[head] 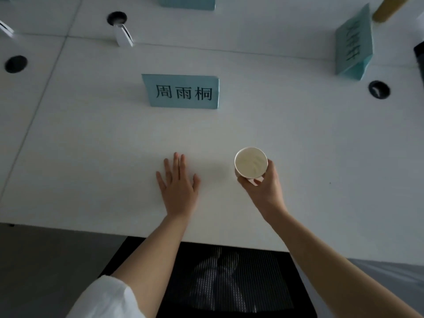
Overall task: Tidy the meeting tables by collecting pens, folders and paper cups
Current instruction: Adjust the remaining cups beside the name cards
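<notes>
— nearest the lens, what is seen?
— black mesh of a chair back [229, 278] is seen under the bench [91, 157] edge, with a white sleeve [107, 297] low on the left.

— how are the hands placed?
— left hand [177, 188] is laid flat on the bench, fingers spread, nothing held. right hand [263, 182] is wrapped around a paper cup [251, 162], which is gripped at its side near the base; the cup is kept upright and looks empty. whether it is lifted or resting on the bench cannot be told.

— what else is on the bench?
— a teal name card [183, 91] is stood just beyond the hands, a second one [354, 44] is set at the far right, and part of a third [188, 2] is cut off at the top. round cable holes [16, 63] are set into the surface.

— how far along is the tidying judged to be?
— this seat appears nearly cleared: no pens or folders are visible, and the one cup in view is already in hand. it is not yet put away, and other seats lie out of view, so the remainder cannot be judged.
</notes>
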The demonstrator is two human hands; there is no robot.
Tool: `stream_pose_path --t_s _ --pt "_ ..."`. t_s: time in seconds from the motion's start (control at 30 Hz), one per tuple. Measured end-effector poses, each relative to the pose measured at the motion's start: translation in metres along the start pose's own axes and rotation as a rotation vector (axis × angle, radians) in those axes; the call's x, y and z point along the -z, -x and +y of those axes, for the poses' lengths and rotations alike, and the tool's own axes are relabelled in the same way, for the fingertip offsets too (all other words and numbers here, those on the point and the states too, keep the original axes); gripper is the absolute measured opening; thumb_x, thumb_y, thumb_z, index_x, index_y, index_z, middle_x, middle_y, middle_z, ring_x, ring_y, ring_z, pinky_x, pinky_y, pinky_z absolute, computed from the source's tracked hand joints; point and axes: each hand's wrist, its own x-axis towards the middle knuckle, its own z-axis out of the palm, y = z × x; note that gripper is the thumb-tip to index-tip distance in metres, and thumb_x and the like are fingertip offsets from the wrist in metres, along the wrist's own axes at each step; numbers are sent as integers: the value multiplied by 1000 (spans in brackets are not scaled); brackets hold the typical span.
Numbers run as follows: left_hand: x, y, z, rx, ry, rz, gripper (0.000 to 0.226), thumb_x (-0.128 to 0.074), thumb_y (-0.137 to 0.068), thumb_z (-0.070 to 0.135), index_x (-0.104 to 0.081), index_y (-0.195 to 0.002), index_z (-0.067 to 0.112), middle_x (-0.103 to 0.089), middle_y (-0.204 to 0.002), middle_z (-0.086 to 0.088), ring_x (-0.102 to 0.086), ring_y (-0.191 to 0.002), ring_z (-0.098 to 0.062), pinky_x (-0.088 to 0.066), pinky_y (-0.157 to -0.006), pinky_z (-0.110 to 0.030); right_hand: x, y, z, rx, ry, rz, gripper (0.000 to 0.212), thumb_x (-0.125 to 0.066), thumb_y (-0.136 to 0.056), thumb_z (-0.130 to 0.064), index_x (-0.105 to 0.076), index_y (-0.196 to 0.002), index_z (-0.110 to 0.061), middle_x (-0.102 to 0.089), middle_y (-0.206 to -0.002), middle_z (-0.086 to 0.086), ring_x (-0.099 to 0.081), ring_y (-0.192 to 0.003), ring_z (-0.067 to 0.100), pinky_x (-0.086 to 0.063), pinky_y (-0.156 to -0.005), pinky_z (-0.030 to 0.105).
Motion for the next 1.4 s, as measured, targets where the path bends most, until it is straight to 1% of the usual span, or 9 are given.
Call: stream_pose_path --t_s 0.13,0.23,0.33,0.43,0.8,0.9,1.07,1.27,1.4 --pt "-7 -36 23 63 53 -41 71 -18 -88 52 -15 -154 27 -12 -163 -1 -8 -150 -26 -3 -118 -54 1 -44 -23 55 18 23 63 -80 -72 -30 -46 -124 -23 -55 -121 -1 -56 -111 18 -52 -92 36" --pt "-13 -42 32 141 27 11 68 -29 -89 55 -21 -153 32 -17 -162 -2 -12 -149 -26 -6 -117 -59 -5 -77 -42 79 15 56 62 -80 -71 -34 -48 -122 -20 -56 -119 0 -57 -107 17 -53 -89 36" --pt "-16 -36 32 126 -24 62 68 -37 -90 53 -24 -152 30 -20 -161 -4 -14 -148 -28 -8 -116 -59 -14 -104 -58 83 12 50 64 -80 -71 -37 -46 -124 -22 -56 -120 0 -57 -107 17 -51 -88 32" --pt "-19 -40 33 145 -34 89 68 -41 -89 52 -27 -151 29 -23 -160 -4 -17 -148 -29 -9 -116 -59 -30 -138 -69 114 25 52 68 -80 -70 -37 -45 -126 -19 -56 -121 3 -57 -108 20 -51 -92 39" --pt "-21 -43 35 151 -52 101 67 -42 -86 49 -34 -149 26 -28 -158 -6 -23 -146 -30 -12 -115 -60 -59 -194 -83 105 66 73 66 -78 -70 -38 -45 -124 -18 -56 -121 3 -56 -110 21 -49 -90 38" --pt "-20 -45 34 150 -54 98 68 -43 -86 49 -34 -149 26 -28 -158 -5 -23 -146 -30 -12 -115 -60 -58 -192 -78 90 73 67 65 -77 -71 -34 -45 -124 -16 -56 -121 3 -55 -110 20 -48 -92 39" --pt "-21 -45 32 139 -31 109 69 -44 -85 50 -34 -149 27 -28 -158 -6 -23 -146 -30 -10 -116 -59 -44 -159 -54 77 106 25 64 -70 -76 -13 -39 -133 -13 -50 -129 5 -50 -117 18 -44 -102 40" --pt "-21 -44 24 103 16 64 73 -36 -83 53 -32 -150 25 -25 -159 -6 -19 -147 -30 -7 -115 -58 -6 -82 -19 46 140 36 55 -64 -82 -8 -43 -132 -12 -49 -130 5 -50 -114 16 -44 -101 38" --pt "-10 -37 28 125 144 19 63 -50 -84 31 -41 -144 14 -29 -158 -6 -17 -148 -29 -8 -116 -56 33 -23 12 -14 159 47 48 -62 -86 -8 -45 -130 -12 -50 -130 5 -52 -113 17 -44 -99 34"
